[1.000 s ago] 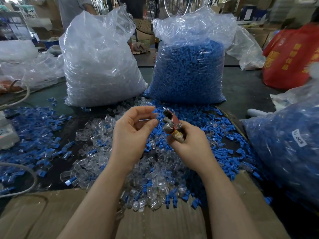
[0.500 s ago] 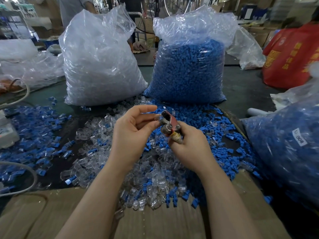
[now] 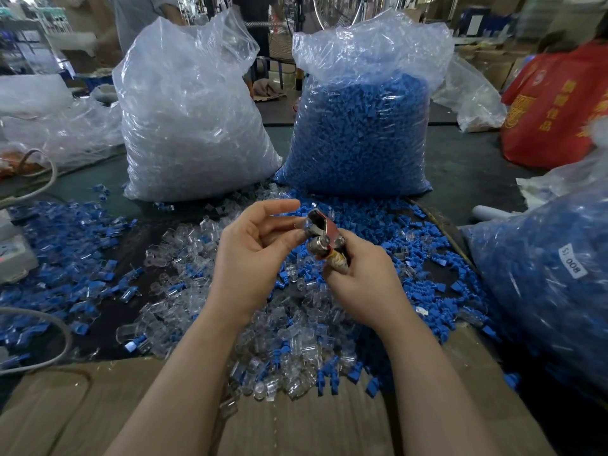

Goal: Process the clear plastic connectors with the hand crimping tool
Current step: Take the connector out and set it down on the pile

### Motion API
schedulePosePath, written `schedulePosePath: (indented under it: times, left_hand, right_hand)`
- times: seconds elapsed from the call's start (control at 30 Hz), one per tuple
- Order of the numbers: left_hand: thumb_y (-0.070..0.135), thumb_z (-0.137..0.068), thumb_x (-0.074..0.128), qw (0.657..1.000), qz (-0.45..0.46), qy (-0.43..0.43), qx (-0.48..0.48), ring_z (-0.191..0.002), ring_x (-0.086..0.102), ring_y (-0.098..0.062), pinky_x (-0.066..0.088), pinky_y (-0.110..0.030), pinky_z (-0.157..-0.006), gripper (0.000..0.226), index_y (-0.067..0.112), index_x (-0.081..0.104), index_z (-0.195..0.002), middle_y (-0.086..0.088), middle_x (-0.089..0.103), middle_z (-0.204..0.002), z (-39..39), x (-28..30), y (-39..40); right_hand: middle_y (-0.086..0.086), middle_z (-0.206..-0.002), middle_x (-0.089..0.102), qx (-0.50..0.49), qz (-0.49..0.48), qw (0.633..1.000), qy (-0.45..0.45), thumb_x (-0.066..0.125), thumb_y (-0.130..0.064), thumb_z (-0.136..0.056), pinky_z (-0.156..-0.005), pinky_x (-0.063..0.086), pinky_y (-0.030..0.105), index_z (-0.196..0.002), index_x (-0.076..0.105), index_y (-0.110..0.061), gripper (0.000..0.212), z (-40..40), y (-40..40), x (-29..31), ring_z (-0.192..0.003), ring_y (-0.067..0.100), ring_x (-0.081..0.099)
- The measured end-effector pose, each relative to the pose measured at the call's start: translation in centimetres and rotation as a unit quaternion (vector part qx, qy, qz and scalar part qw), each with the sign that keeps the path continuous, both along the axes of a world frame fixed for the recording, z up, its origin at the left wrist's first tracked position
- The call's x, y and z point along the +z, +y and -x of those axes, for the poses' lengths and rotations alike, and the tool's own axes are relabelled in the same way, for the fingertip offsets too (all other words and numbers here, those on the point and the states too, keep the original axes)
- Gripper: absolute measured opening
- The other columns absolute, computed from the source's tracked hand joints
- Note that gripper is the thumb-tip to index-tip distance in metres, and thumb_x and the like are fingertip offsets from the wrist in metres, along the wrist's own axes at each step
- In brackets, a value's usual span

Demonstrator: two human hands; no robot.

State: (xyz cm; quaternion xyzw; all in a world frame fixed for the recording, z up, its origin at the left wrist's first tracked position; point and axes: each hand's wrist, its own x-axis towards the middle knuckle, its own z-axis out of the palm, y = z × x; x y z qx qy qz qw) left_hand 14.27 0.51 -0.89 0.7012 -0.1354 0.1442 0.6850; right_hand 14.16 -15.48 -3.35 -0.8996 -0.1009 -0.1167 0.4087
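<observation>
My right hand grips a small hand crimping tool with a red-and-metal head, held above the heap. My left hand is raised just left of the tool's head, its thumb and fingertips pinching something small and clear at the jaw; the piece itself is too small to make out. Below both hands lies a pile of clear plastic connectors mixed with blue plastic parts, spread over a dark table and a cardboard sheet.
A big bag of clear connectors and a big bag of blue parts stand behind the pile. Another bag of blue parts crowds the right side. Loose blue parts and grey cables lie left. A person in red sits far right.
The tool's head has drawn closer to my left fingertips, which now meet it. Both hands stay above the pile at much the same spot.
</observation>
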Motion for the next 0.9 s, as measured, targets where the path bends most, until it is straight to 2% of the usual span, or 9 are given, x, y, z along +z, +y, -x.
schedulePosePath:
  times: [0.27, 0.37, 0.5, 0.63, 0.8, 0.9]
  left_hand:
    - [-0.004, -0.084, 0.07, 1.0, 0.004, -0.004, -0.001, -0.093, 0.072, -0.009, 0.054, -0.017, -0.08, 0.033, 0.015, 0.066, -0.111, 0.002, 0.076, -0.095, -0.01, -0.03, -0.04]
    - [-0.004, -0.084, 0.07, 1.0, 0.001, -0.005, 0.0, -0.094, 0.072, -0.008, 0.054, -0.017, -0.08, 0.033, 0.016, 0.066, -0.11, 0.003, 0.076, -0.095, -0.01, -0.02, -0.06]
    - [-0.004, -0.084, 0.07, 1.0, -0.004, -0.01, 0.0, -0.093, 0.072, -0.007, 0.054, -0.016, -0.079, 0.033, 0.017, 0.066, -0.109, 0.004, 0.076, -0.095, 0.06, -0.02, -0.08]
    - [-0.003, -0.084, 0.07, 1.0, -0.003, -0.009, 0.002, -0.093, 0.072, -0.008, 0.054, -0.016, -0.079, 0.033, 0.016, 0.066, -0.11, 0.004, 0.076, -0.095, 0.09, -0.02, -0.09]
    - [-0.001, -0.085, 0.069, 1.0, -0.007, -0.011, -0.003, -0.093, 0.072, -0.008, 0.054, -0.016, -0.079, 0.033, 0.018, 0.065, -0.111, 0.005, 0.076, -0.095, 0.02, -0.13, 0.0]
    - [-0.002, -0.085, 0.069, 1.0, -0.013, -0.005, 0.002, -0.092, 0.072, -0.006, 0.054, -0.015, -0.079, 0.035, 0.019, 0.065, -0.112, 0.006, 0.076, -0.096, -0.09, -0.18, 0.01]
  right_hand:
    - [-0.003, -0.069, 0.061, 0.008, -0.007, 1.0, 0.0, 0.051, -0.025, -0.073, -0.061, 0.049, 0.049, -0.093, 0.06, -0.027, 0.022, 0.02, -0.07, 0.11, -0.065, 0.023, 0.055]
    - [-0.003, -0.071, 0.062, 0.01, 0.006, 1.0, 0.0, 0.054, -0.022, -0.074, -0.061, 0.049, 0.045, -0.096, 0.061, -0.027, 0.023, -0.01, -0.18, 0.12, -0.065, 0.022, 0.056]
    - [-0.006, -0.067, 0.06, -0.01, 0.038, 0.999, -0.014, 0.055, -0.019, -0.074, -0.055, 0.046, 0.037, -0.091, 0.057, -0.03, 0.02, -0.04, -0.33, -0.02, -0.062, 0.017, 0.054]
    - [-0.005, -0.063, 0.059, -0.026, 0.054, 0.998, -0.03, 0.056, -0.014, -0.075, -0.051, 0.043, 0.034, -0.089, 0.06, -0.024, 0.018, -0.04, -0.32, -0.25, -0.059, 0.017, 0.053]
    - [-0.007, -0.061, 0.058, -0.032, 0.059, 0.997, -0.041, 0.053, -0.017, -0.072, -0.047, 0.035, 0.028, -0.087, 0.059, -0.025, 0.018, 0.0, -0.26, -0.3, -0.056, 0.013, 0.052]
    - [-0.008, -0.064, 0.06, -0.029, 0.064, 0.997, -0.037, 0.053, -0.02, -0.072, -0.048, 0.035, 0.028, -0.095, 0.06, -0.028, 0.025, 0.05, -0.24, -0.3, -0.059, 0.011, 0.053]
